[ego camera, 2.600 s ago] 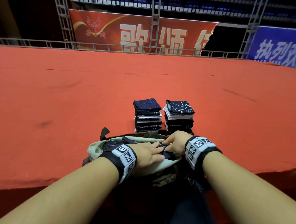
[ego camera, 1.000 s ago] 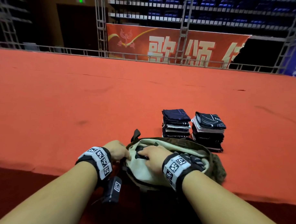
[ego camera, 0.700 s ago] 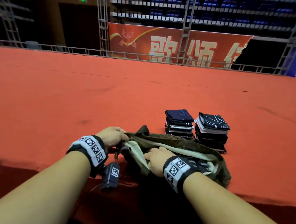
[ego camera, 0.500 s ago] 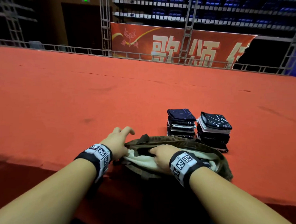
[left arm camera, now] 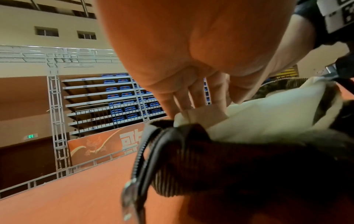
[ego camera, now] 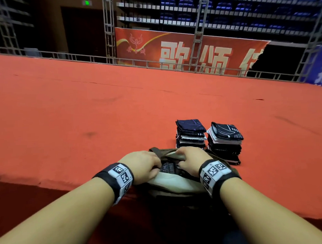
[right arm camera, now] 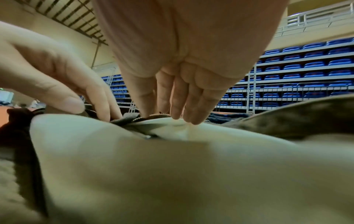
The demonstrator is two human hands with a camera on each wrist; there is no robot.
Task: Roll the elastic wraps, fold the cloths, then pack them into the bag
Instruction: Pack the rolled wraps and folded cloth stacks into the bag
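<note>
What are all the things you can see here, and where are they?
bag: one, olive with a cream lining, at the near edge of the carpet, mouth open
cloth stacks: two, dark with some white layers, side by side just behind the bag
carpet: one, red-orange, covering the whole platform
banner: one, red with pale characters, behind the far railing
seats: many, blue, in rows beyond
left hand: at the bag's mouth, fingers on the lining
right hand: at the bag's mouth, fingertips on the rim
</note>
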